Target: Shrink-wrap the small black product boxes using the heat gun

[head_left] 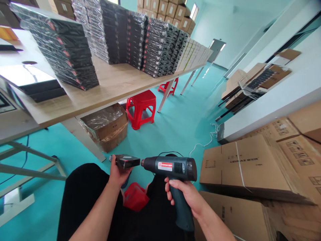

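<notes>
My right hand [184, 192] is wrapped round the handle of a dark heat gun [173, 167] with a red and white label on its side. The gun lies level, its metal nozzle pointing left. Just off the nozzle tip is a small flat black box [127, 162], which my left hand [117, 172] grips from its left end. Some of my left fingers are hidden under the box. Both things are held above my lap, over a red stool [136, 197] between my legs.
Stacks of film-wrapped black boxes [160, 47] stand on the wooden table [120, 78] to the left. Beneath it are a carton [110, 129] with clear film and a red stool [141, 107]. Large cartons [240, 164] fill the right side. A white cable [213, 132] lies on the floor.
</notes>
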`<state>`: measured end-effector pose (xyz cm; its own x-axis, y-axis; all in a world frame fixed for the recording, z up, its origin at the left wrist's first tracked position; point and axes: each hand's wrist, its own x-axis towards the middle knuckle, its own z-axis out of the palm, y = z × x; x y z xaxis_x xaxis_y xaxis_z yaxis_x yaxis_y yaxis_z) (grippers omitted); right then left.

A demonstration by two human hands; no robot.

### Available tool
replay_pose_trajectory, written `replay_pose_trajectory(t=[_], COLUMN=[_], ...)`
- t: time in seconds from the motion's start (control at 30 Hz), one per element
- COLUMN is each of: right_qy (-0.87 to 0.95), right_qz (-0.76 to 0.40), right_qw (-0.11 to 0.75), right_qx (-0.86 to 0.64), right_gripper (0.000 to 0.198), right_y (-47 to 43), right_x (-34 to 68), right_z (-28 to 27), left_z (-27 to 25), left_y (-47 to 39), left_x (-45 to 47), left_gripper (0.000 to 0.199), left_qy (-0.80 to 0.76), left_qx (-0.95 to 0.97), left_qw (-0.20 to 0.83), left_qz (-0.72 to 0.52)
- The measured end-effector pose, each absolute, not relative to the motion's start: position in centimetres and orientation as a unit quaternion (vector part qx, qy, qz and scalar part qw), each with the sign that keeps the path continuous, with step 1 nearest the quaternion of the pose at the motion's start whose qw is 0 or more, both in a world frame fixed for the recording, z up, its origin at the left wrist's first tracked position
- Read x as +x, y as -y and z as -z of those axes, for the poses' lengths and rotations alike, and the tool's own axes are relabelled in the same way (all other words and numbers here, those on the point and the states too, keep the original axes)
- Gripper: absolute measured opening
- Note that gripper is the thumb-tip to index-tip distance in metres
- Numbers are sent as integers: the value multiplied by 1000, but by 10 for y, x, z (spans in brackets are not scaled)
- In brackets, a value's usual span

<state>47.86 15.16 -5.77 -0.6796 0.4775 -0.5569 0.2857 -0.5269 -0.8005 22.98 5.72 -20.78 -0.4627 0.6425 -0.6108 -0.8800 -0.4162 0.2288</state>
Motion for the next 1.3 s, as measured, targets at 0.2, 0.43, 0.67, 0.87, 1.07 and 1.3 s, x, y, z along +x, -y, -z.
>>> replay_pose_trajectory(t=[0.2, 0.43, 0.67, 0.87, 1.07, 1.3], right_qy=[506, 544, 554, 544, 482, 468], right_qz=[-787, -771, -751, -782, -777, -793], right_qw=[39, -2, 26, 26, 89, 82], right_qx=[-350, -331, -357, -303, -396, -382], right_gripper=[30, 28, 31, 26, 29, 27], right_y=[-146, -149, -151, -149, -169, -164], right_x=[471, 469, 467, 467, 481, 489], right_z=[54, 53, 51, 57, 71, 73], left_z=[222, 212, 215, 223, 226, 234], left_y=[-57, -56, -58, -59, -58, -61], left_x=[232, 234, 234, 232, 233, 232], left_gripper=[34, 28, 23, 33, 40, 43], left_qy=[-267, -257, -253, -256, -241, -227], left_qx=[-168, -174, -178, -184, -245, -240], left_qw=[475, 497, 495, 523, 513, 523], left_qz=[-821, -811, -812, -792, -787, -786])
